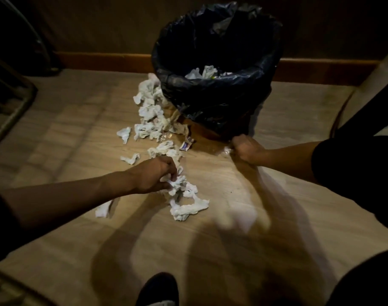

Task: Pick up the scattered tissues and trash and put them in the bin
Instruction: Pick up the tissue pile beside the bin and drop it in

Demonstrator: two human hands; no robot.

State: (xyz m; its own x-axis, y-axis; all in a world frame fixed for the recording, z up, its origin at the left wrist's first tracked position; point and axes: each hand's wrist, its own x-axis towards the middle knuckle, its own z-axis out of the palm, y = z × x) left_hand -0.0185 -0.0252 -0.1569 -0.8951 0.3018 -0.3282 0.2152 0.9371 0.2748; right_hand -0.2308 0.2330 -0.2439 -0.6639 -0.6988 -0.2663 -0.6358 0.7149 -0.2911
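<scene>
A person crouches over a wood-grain floor (67, 133) in dim light, mid-way through gathering litter. The left hand (154, 175) has its fingers (169, 173) pinched on crumpled white tissues (182, 195), soft and rope-like, trailing just beyond the fingers toward the bin (217, 89). More wads lie farther off beside the bin, with a small wrapper (186, 145). The right hand (246, 149) is fisted around something clear and crinkly, probably plastic. Next comes lifting both loads into the glossy black liner.

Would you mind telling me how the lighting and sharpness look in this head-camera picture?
Head view: dim, warm light with dark corners; long soft shadows of both arms fall across the floor; the right hand is smeared by motion blur; the white tissues stand out brightest; the wide lens bends the skirting board.
</scene>
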